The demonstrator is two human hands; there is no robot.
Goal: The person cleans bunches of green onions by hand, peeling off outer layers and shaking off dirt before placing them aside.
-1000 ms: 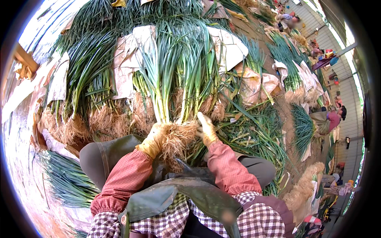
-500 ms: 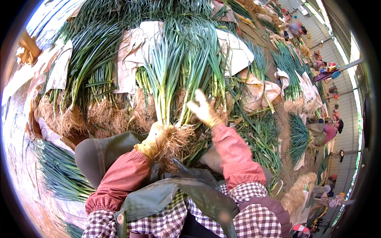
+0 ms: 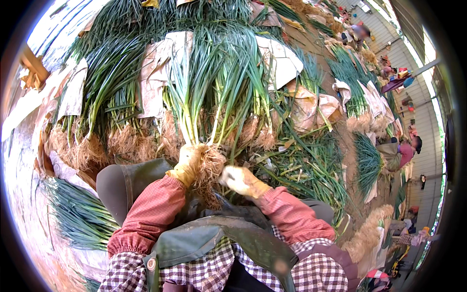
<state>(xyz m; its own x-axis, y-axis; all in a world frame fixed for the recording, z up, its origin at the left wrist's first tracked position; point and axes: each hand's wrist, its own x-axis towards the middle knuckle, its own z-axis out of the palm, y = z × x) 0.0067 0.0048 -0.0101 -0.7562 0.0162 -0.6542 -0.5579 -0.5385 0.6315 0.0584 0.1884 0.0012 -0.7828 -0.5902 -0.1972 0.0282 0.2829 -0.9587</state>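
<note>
My left hand (image 3: 190, 159), in a yellowish work glove, is closed around the base of a small bunch of green onions (image 3: 188, 119). Their white stems and long leaves point away from me, and the tangled brown roots (image 3: 210, 170) hang beside the glove over my lap. Just right of those roots is my right hand (image 3: 242, 181), also gloved, with its fingers curled in. Its fingertips are blurred, and whatever they hold is hidden. Beyond my hands more green onions (image 3: 228, 87) lie in a thick row, roots toward me.
Pale sheets (image 3: 278, 63) cover parts of the row. Loose leaves and trimmings (image 3: 311, 168) are heaped to the right. Another green onion pile (image 3: 80, 214) lies at left. Along the right side, other people (image 3: 404, 153) sit among more bundles. A wooden post (image 3: 34, 65) stands at far left.
My right hand has come down and toward me, from beside the stems to beside the roots, and its fingers have curled in. My left hand keeps its grip, barely shifted.
</note>
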